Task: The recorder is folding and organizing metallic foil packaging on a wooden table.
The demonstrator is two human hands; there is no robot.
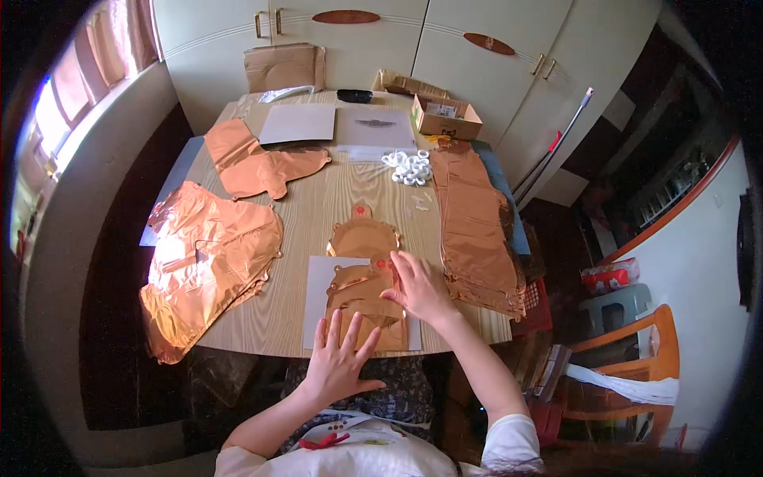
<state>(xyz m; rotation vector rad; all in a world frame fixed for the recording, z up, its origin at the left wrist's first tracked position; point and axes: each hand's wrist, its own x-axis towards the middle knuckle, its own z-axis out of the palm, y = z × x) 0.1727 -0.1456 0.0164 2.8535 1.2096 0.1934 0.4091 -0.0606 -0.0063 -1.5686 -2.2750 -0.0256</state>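
A folded copper-coloured foil balloon (pixel 355 296) lies over a white sheet (pixel 316 298) at the table's front edge. My left hand (pixel 338 362) is open, its fingers spread over the near part of the foil. At the foil's right edge is my right hand (pixel 424 292), open, thumb and forefinger apart, fingertips by a red mark on a small tab. Part of the foil is hidden beneath my hands. Just beyond it lies another folded foil piece (pixel 362 237), also with a red-marked tab.
Large foil sheets (pixel 214 254) cover the table's left side, with another foil piece (pixel 258 163) behind. A foil stack (pixel 477 226) lies at right. White ribbon rolls (pixel 409 167), a white board (pixel 298 123), a clear bag (pixel 375 127) and a cardboard box (pixel 447 119) sit farther back.
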